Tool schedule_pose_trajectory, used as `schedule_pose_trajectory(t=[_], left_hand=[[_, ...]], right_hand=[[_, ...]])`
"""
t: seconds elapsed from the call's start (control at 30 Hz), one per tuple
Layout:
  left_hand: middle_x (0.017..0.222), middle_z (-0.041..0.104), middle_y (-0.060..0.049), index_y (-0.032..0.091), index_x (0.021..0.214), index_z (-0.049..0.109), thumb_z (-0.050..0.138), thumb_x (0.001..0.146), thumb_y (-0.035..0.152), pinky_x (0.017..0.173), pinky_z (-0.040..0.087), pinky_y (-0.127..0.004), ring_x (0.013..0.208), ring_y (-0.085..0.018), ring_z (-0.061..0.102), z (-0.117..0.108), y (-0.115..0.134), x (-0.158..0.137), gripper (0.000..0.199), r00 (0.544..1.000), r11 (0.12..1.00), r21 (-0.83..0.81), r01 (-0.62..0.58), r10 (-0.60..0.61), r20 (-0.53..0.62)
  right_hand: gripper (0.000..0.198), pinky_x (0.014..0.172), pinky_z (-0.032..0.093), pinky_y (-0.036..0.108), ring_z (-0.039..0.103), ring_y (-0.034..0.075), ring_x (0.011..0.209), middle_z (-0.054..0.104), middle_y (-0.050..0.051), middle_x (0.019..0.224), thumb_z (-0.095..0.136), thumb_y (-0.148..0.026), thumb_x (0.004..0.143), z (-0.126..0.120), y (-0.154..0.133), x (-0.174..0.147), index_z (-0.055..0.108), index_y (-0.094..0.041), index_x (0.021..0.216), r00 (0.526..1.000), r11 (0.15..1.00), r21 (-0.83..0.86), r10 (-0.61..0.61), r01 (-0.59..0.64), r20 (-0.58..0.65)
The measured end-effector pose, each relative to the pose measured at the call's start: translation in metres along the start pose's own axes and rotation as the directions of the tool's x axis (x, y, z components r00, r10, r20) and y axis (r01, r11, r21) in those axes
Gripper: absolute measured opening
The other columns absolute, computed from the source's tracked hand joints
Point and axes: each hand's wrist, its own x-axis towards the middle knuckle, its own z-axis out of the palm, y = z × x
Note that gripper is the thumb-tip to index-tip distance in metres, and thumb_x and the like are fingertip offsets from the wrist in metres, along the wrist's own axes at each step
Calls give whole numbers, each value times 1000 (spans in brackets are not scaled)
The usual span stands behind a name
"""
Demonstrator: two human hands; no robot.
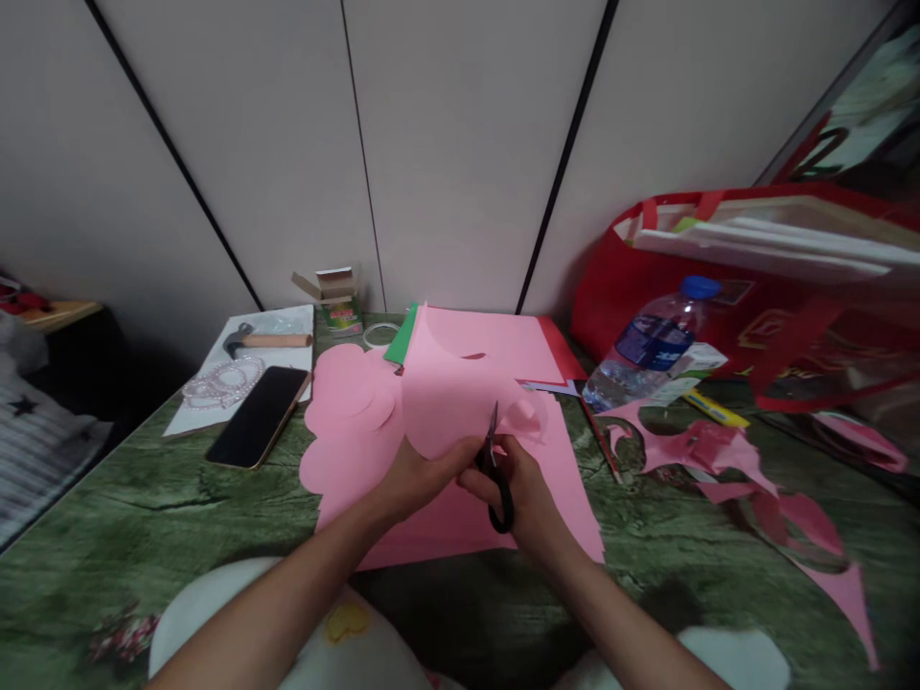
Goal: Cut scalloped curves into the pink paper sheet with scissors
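My right hand (518, 479) is closed around the black handles of a pair of scissors (498, 498), whose blades point up and away from me. A sheet of pink paper (452, 393) stands raised in my left hand (427, 474), gripped near its lower edge beside the scissors. The blades are at the paper's right edge, where a partly cut strip curls. Under both hands lies a stack of pink sheets (567, 498). Scalloped pink cut-outs (349, 450) rest on the stack's left side.
A phone (259, 417), beads (222, 381) and a hammer (269, 339) lie at left. Behind stand a small open box (339, 307) and coloured sheets (517, 340). At right are a water bottle (651, 340), a pencil (602, 439), pink scraps (719, 450) and a red bag (610, 278).
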Motion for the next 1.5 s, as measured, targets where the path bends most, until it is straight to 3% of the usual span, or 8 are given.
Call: schedule_pose_trajectory(t=[0.2,0.5,0.93,1.2,1.5], left_hand=[[65,63,-2,15,68,62,58,70,27,57,49,-27,63,-16,58,-1,-2,1,13,1000,1000,26,13,-13,-16],[47,56,1,16,53,57,55,72,29,52,47,-25,50,-13,54,-2,-3,2,24,998,1000,-12,2,-1,57],[47,57,3,16,57,57,56,71,25,47,44,-21,48,-11,53,-3,-4,3,18,999,1000,-11,-5,5,36],[46,53,6,16,57,53,55,71,20,43,40,-18,44,-8,50,-4,-5,4,15,998,998,-54,-31,33,45],[47,49,5,15,54,50,55,69,19,42,38,-19,45,-8,47,-6,-8,5,16,1000,999,-44,-7,7,8]], right_hand=[[42,57,39,27,49,11,53,57,-2,66,74,-29,54,0,0,1,42,-20,80,1000,1000,-2,11,-11,-2],[41,51,38,26,52,12,49,60,-2,62,71,-33,57,-1,1,0,43,-19,82,1000,998,-65,-6,5,-14],[39,47,37,25,53,13,49,62,0,63,70,-32,55,4,-9,-1,42,-19,80,999,996,-88,10,-14,-43],[30,45,37,24,52,13,46,57,-5,50,64,-26,58,6,-13,-3,44,-19,80,998,989,-145,22,-31,-65],[34,42,38,25,50,12,42,51,-8,43,63,-33,58,4,-7,-1,42,-19,81,999,990,-141,24,-30,-48]])
